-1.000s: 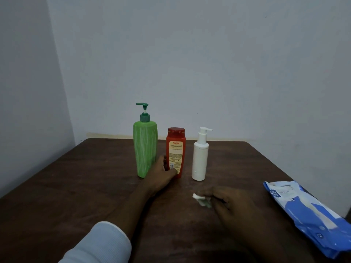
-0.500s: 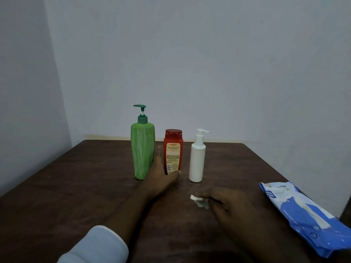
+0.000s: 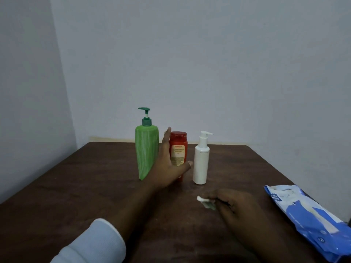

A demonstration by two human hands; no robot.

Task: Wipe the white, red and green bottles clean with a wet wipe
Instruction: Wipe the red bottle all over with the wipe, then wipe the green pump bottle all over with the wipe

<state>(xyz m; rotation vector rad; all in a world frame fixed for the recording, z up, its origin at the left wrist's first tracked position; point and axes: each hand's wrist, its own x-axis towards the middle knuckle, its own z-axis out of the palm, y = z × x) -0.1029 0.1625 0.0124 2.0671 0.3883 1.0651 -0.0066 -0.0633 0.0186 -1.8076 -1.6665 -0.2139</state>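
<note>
Three bottles are set upright in a row near the far middle of the dark brown wooden worktop (image 3: 76, 186), their long axes vertical. At the left, a tall green plastic pump bottle (image 3: 146, 149) with pale streaks is seen, widest at the shoulder and narrowing toward its base; its darker green pump nozzle is pointed to the left. In the middle, a shorter red plastic bottle (image 3: 178, 147) with a red flip cap is seen, its cream label turned toward the camera; the print on it is too small to be read. At the right, a slim white plastic pump bottle (image 3: 201, 164) is placed, its white nozzle pointed to the right. What is inside the three bottles cannot be told, as none is see-through.

The left hand (image 3: 169, 168) is spread open around the red bottle, the fingers raised between it and the green bottle and the thumb stretched across its lower front toward the white bottle; whether a firm grip is made cannot be told. A white ribbed sleeve (image 3: 91, 243) is worn on that arm.

The right hand (image 3: 233, 205) is rested on the worktop nearer the camera, fingers curled, with a small crumpled white wet wipe (image 3: 204, 201) pinched at the fingertips.

At the right edge, a blue and white soft plastic wipes packet (image 3: 311, 223) is laid flat, its long axis running diagonally toward the near right corner.
</note>
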